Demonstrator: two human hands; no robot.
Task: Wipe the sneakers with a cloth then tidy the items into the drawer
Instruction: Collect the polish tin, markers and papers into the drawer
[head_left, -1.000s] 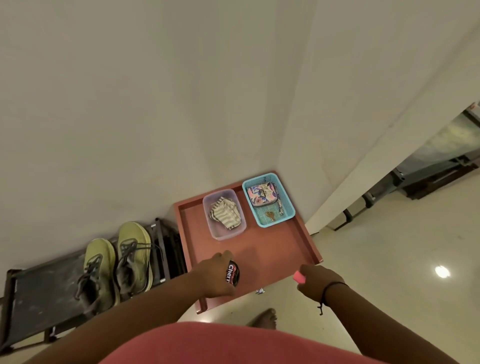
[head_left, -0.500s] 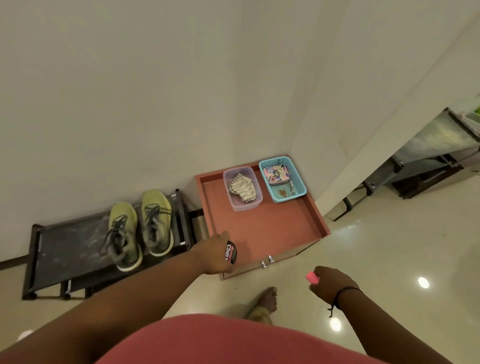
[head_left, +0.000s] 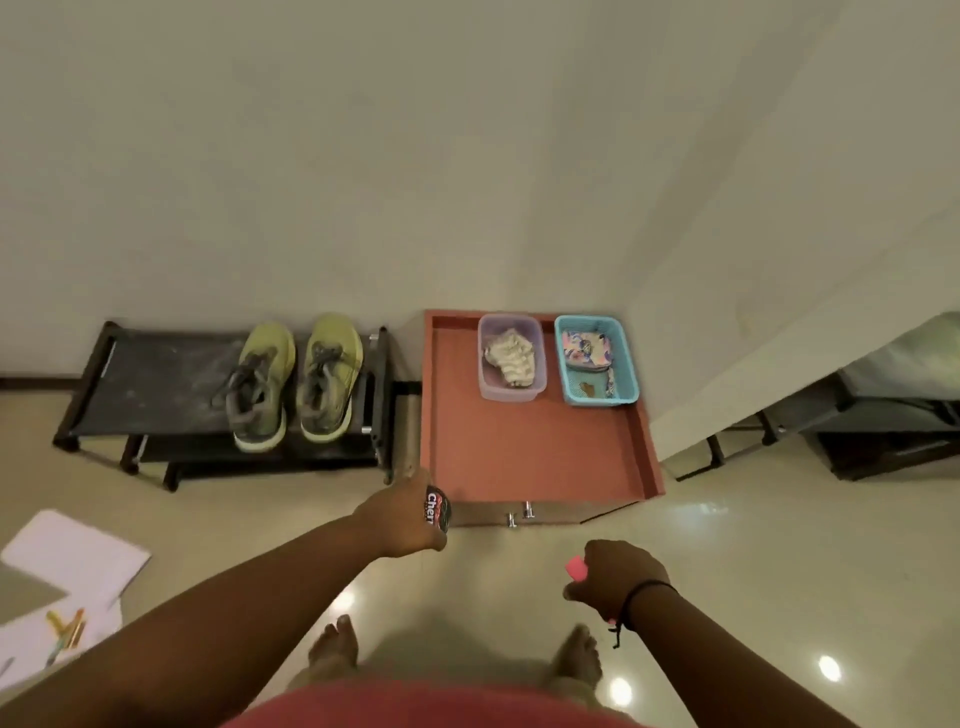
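Open drawer (head_left: 524, 457) beyond both hands (head_left: 410, 519)

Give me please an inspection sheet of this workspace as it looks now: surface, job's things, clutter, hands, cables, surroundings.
Surface: glossy pale floor with light reflections.
Job's things: sneakers paired on black shoe rack; drawer open, holding purple tub with cloth and blue basket.
Clutter: papers and pens on floor, left.
Hands: left hand holds polish tin; right hand holds small pink item.
Cables: nothing seen.
Surroundings: plain wall; dark furniture at right.
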